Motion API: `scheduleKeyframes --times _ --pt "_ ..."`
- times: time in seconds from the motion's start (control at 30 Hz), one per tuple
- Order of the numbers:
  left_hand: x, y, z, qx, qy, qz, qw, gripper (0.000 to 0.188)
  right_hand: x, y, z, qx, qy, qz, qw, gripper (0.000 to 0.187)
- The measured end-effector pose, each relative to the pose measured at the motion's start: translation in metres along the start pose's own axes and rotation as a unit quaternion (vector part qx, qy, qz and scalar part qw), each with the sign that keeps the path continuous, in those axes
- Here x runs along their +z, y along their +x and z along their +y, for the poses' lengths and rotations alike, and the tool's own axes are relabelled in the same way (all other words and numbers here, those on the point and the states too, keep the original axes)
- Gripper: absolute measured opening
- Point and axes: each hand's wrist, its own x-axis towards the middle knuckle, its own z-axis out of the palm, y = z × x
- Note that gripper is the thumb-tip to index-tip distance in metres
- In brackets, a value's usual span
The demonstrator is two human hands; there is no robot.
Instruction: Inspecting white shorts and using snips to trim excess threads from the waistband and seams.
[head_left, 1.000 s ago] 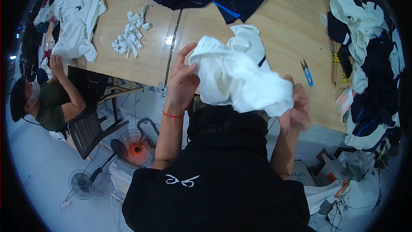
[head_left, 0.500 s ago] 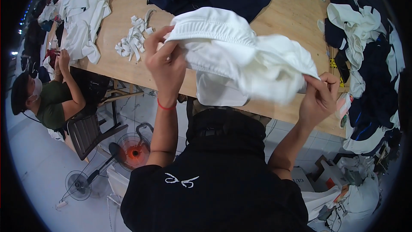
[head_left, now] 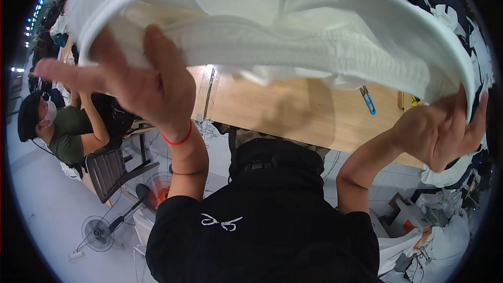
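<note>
Head view. The person is raising a white garment (head_left: pixel 293 37) close to the camera, its ribbed hem stretched into a wide arc across the upper frame, well above the wooden tabletop (head_left: pixel 293 110). The left hand (head_left: pixel 141 84) is gripping the hem at the left end, fingers curled into the fabric and thumb lying along the band; a red band is circling that wrist. The right hand (head_left: pixel 445 131) is holding the opposite end at the far right, palm turned toward the camera, fingers closed over the edge of the cloth. Blue-handled snips (head_left: pixel 367 100) are lying on the tabletop beneath the garment, apart from both hands. Dark and white garments (head_left: pixel 445 5) are piling along the right edge of the tabletop. At the left, a seated co-worker in a green shirt (head_left: pixel 65 136) is working at the same tabletop; a floor fan (head_left: pixel 99 230) is standing below.

Judged risk: the hem is being held taut between two grips only, so a slackening of either could let that end drop; the loose folds hanging beneath could snag the snips or drag them off the tabletop.
</note>
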Motion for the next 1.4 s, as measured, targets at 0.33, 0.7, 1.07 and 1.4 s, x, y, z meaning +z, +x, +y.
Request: scheduleKeyframes --times 0.33,0.7,1.07,1.4 --pt "-0.038 -0.222 -0.008 -0.292 -0.014 -0.481 0.827 0.025 -0.055 -0.21 -0.036 0.277 0.131 -0.589 0.748 0.033" --pt "0.015 -0.148 0.063 -0.258 -0.246 -0.454 0.817 0.02 -0.006 -0.18 -0.129 0.263 0.334 -0.531 0.733 0.077" --pt "-0.009 -0.175 0.031 -0.328 -0.332 -0.404 0.787 0.023 0.029 -0.206 -0.095 0.424 0.358 -0.493 0.669 0.054" --pt "0.045 -0.163 -0.007 -0.346 -0.145 -0.181 0.909 0.017 0.018 -0.249 -0.106 0.201 0.276 -0.507 0.791 0.057"
